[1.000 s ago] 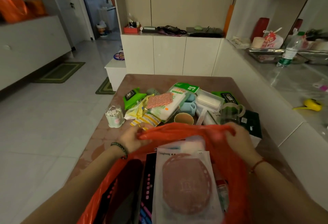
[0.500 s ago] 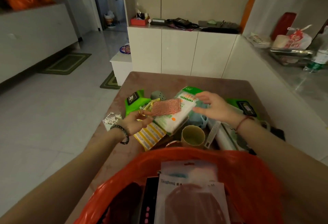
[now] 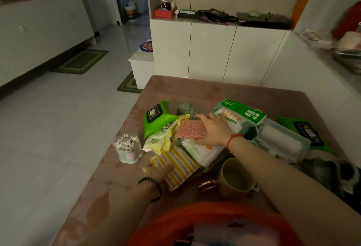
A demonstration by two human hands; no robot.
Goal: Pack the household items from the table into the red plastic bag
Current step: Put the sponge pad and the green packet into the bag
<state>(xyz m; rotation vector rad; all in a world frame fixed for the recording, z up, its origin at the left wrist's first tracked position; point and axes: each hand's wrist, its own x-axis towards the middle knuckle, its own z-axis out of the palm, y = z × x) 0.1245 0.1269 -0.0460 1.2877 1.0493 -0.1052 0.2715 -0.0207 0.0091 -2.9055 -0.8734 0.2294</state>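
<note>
Has swung right hand [image 3: 214, 131] left off white pack [image 3: 239, 114] and down onto pad [image 3: 190, 129]; has drawn left hand [image 3: 156, 172] back from that pad to near corner of striped pack [image 3: 178, 167]. Pinches right end of pad, with fingers [image 3: 205, 118] fairly straight along its far edge and thumb at its near edge, pad lying on top of pile over white pack. Lays left thumb on corner of striped pack; cannot tell whether other left fingers grip it, since they curl out of sight at pack's edge. Has bag [image 3: 195, 218] at very bottom of view, at near edge of surface [image 3: 214, 89], blurred, with pale packaging showing in its mouth. Has not yet packed the rest, all spread on surface beyond bag: cup [image 3: 234, 177] upright, just beside right forearm and near bag; jar [image 3: 129, 149] of swabs upright left of pile, near left hand but apart from it; wipes [image 3: 156, 117] at far left of pile, partly under yellow pouch [image 3: 164, 138]; pouch touching left edge of pad and overlapping far end of striped pack; grey dotted dome [image 3: 186, 109] just behind pad; clear box [image 3: 283, 144] holding a roller, right of white pack; second wipes [image 3: 305, 131] beyond box.
</note>
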